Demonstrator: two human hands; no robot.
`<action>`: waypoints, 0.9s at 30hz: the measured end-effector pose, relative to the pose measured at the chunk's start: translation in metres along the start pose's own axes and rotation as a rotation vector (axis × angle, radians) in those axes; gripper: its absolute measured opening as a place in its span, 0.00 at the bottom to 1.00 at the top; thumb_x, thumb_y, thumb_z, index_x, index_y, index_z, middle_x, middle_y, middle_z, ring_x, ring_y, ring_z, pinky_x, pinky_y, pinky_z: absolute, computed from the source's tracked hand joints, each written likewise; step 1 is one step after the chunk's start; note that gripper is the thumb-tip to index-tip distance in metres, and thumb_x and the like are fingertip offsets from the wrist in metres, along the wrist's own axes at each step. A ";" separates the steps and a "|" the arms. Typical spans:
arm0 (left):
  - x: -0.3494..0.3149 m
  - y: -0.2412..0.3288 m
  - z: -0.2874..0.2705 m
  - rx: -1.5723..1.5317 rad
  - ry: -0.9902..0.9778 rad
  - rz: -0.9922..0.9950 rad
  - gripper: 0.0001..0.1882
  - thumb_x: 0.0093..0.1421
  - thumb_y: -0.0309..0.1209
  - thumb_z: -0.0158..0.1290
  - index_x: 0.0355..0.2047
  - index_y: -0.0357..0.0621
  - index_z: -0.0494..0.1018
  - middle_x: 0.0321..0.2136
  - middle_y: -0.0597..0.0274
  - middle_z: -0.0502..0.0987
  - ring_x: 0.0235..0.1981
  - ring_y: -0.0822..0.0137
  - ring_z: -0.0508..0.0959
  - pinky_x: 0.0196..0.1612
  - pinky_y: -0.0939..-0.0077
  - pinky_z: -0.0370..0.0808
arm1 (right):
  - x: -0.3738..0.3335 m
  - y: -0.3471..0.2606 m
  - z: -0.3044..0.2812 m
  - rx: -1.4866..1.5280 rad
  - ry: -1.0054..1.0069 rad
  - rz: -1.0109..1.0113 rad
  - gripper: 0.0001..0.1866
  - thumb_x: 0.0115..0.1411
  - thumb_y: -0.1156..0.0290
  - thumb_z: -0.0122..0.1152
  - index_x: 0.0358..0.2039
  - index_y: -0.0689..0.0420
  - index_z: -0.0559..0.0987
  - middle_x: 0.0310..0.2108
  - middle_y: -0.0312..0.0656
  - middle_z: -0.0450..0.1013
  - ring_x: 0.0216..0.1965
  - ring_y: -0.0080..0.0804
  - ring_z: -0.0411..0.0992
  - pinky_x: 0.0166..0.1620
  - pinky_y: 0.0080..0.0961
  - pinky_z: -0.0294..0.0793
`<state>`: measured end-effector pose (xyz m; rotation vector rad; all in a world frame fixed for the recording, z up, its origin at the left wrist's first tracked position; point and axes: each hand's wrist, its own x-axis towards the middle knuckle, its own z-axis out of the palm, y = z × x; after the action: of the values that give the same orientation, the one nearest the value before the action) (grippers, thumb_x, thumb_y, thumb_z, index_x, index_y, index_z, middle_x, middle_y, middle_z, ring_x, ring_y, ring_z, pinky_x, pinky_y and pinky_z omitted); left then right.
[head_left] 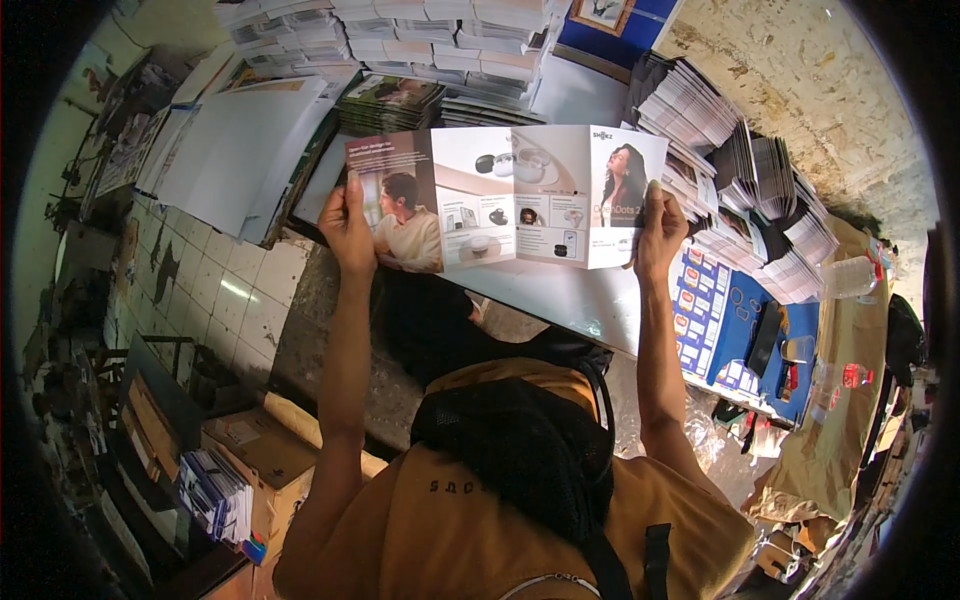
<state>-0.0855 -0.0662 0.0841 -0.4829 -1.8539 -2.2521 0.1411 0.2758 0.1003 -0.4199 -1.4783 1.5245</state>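
Observation:
A folded paper leaflet (pixel 478 225) is spread wide between my two hands, above the near edge of a white table (pixel 570 296). Its several panels carry pictures of earphones and two people, and creases run between them. My left hand (pixel 348 228) pinches the leaflet's left edge, thumb on the printed side. At the opposite edge, my right hand (pixel 660 234) grips the paper the same way. Both forearms reach up from below, and the leaflet hides part of the tabletop behind it.
Tall stacks of printed paper (pixel 420 35) line the back. Piles of folded leaflets (pixel 690 110) lean at the right, beside a blue printed board (pixel 735 315) and a clear plastic bottle (pixel 850 277). Large white sheets (pixel 235 150) lie left; a cardboard box (pixel 265 440) stands lower left.

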 end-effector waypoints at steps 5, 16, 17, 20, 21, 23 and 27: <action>-0.004 0.010 0.014 -0.105 0.002 -0.074 0.15 0.72 0.35 0.52 0.32 0.37 0.78 0.27 0.72 0.77 0.28 0.84 0.69 0.32 0.84 0.68 | -0.002 0.003 0.005 0.017 0.013 0.030 0.16 0.71 0.64 0.59 0.28 0.58 0.78 0.22 0.24 0.67 0.23 0.09 0.55 0.26 0.14 0.51; -0.009 0.024 0.032 -0.188 -0.011 -0.092 0.14 0.72 0.36 0.51 0.33 0.40 0.78 0.28 0.72 0.78 0.27 0.84 0.70 0.31 0.84 0.69 | -0.011 0.009 0.027 0.161 -0.066 0.159 0.15 0.72 0.63 0.57 0.32 0.60 0.81 0.26 0.26 0.72 0.26 0.10 0.60 0.30 0.13 0.58; -0.010 0.024 0.033 -0.188 -0.010 -0.091 0.14 0.72 0.36 0.51 0.33 0.40 0.78 0.28 0.72 0.78 0.27 0.84 0.70 0.31 0.84 0.69 | -0.012 0.009 0.031 0.181 -0.076 0.163 0.15 0.72 0.63 0.57 0.32 0.60 0.81 0.26 0.26 0.72 0.26 0.10 0.60 0.30 0.13 0.58; -0.014 0.033 0.043 -0.244 -0.020 -0.105 0.14 0.73 0.35 0.51 0.34 0.40 0.78 0.29 0.71 0.78 0.28 0.83 0.71 0.31 0.83 0.70 | -0.015 0.010 0.035 0.192 -0.070 0.192 0.15 0.72 0.63 0.56 0.33 0.61 0.81 0.27 0.26 0.73 0.27 0.10 0.61 0.30 0.13 0.59; -0.015 0.035 0.045 -0.266 -0.027 -0.122 0.14 0.73 0.36 0.50 0.35 0.40 0.78 0.29 0.70 0.79 0.28 0.82 0.73 0.32 0.83 0.72 | -0.016 0.009 0.038 0.199 -0.070 0.207 0.15 0.73 0.64 0.56 0.34 0.61 0.81 0.28 0.26 0.73 0.27 0.10 0.62 0.30 0.13 0.60; -0.016 0.038 0.048 -0.288 -0.035 -0.140 0.14 0.73 0.36 0.50 0.36 0.40 0.78 0.29 0.69 0.79 0.29 0.81 0.75 0.33 0.82 0.74 | -0.019 0.006 0.042 0.232 -0.088 0.221 0.14 0.73 0.64 0.56 0.33 0.60 0.81 0.28 0.26 0.73 0.27 0.09 0.62 0.30 0.13 0.60; -0.018 0.034 0.054 -0.390 -0.065 -0.236 0.17 0.73 0.43 0.48 0.41 0.41 0.76 0.31 0.67 0.79 0.29 0.77 0.78 0.35 0.78 0.79 | -0.021 0.007 0.049 0.273 -0.083 0.291 0.14 0.72 0.63 0.58 0.33 0.58 0.80 0.26 0.25 0.72 0.26 0.10 0.62 0.29 0.14 0.60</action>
<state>-0.0502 -0.0218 0.1181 -0.4141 -1.5694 -2.8067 0.1109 0.2310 0.0966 -0.4258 -1.2866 1.9662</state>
